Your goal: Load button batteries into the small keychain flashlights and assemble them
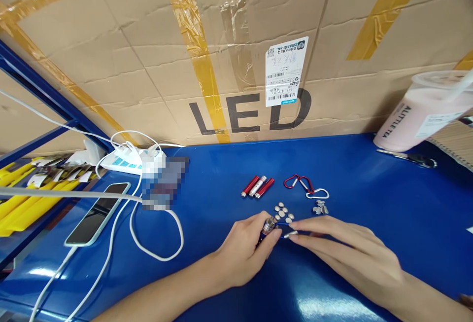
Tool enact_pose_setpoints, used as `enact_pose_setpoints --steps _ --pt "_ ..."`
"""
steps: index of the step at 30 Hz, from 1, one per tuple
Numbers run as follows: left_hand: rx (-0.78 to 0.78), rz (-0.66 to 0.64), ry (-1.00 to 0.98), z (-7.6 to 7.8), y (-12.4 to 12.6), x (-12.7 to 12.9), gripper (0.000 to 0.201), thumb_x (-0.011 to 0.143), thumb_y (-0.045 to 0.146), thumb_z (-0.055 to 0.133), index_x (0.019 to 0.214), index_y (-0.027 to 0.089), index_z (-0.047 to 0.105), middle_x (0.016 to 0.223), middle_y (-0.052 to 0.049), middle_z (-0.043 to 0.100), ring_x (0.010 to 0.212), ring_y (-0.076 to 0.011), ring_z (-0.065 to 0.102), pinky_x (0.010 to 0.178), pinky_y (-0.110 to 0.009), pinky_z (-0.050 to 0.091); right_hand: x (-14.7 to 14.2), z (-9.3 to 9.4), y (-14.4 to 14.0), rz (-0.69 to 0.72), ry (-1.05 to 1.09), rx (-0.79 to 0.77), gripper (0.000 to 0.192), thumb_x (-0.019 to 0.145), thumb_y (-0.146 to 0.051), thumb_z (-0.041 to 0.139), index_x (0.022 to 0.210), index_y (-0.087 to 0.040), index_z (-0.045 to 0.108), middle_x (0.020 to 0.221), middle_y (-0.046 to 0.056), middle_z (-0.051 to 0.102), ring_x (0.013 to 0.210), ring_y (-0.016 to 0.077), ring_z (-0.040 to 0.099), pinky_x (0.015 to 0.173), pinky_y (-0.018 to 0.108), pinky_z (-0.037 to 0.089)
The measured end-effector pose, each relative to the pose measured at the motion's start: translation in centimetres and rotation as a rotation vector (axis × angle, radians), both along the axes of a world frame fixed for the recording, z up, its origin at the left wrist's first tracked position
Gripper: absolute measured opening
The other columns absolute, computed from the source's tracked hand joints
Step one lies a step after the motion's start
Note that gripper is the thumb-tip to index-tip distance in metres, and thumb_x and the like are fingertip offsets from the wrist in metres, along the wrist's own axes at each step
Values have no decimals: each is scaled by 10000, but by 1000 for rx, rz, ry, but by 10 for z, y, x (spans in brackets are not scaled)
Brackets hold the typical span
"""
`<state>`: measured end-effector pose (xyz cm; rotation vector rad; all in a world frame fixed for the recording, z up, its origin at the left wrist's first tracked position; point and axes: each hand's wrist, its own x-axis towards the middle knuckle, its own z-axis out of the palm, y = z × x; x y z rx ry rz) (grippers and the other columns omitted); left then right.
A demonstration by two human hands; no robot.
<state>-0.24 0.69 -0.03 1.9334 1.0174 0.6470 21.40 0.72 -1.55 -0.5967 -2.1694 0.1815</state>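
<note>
My left hand (240, 248) is closed around a mini flashlight (268, 226), its silver end showing above the fingers and most of its body hidden. Pinched in the fingertips of my right hand (354, 253) is a blue carabiner (284, 223), which reaches to the flashlight; whether they are joined I cannot tell. Just beyond the hands lie several button cells (281, 213). Farther back are two red mini flashlights (250, 186) with a silver one (257, 186) between them. To their right lie red carabiners (308, 185), a silver carabiner (318, 194) and small shiny metal pieces (320, 208).
A cardboard box (148, 31) walls off the back of the blue table (218, 169). At left are a phone (98, 216), white cables (181, 238) and a power strip (121, 161). A drink cup (406, 115) and keys (404, 157) stand at right.
</note>
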Motion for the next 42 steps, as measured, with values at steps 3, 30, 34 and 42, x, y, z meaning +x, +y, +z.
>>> enact_pose_setpoints --steps 3,30,34,42 --pt "81 -4 24 0 0 0 248 950 267 340 713 207 296 642 37 396 567 -118 370 574 -245 308 -2 0 2 -55 -14 -60 309 895 -93 519 1182 -187 582 1145 69 645 952 137 657 818 216 570" --pt "311 -44 93 -1 -1 2 268 921 186 335 693 222 198 606 52 298 521 -118 305 516 -240 263 -21 13 0 -62 -324 143 256 948 -136 398 1048 -32 609 674 48 634 570 151 632 513 277 545" --pt "300 -55 108 -1 -1 3 264 914 176 325 694 223 186 603 56 281 517 -116 293 511 -243 254 -23 10 -1 -87 -300 177 234 948 -128 397 1005 -42 607 691 56 640 584 152 634 508 277 538" --pt "290 -67 130 -1 -2 4 259 905 174 306 692 223 168 599 55 276 508 -117 284 506 -249 247 -25 10 -1 -112 -287 195 249 955 -120 360 971 -61 601 670 47 630 561 146 623 487 265 529"
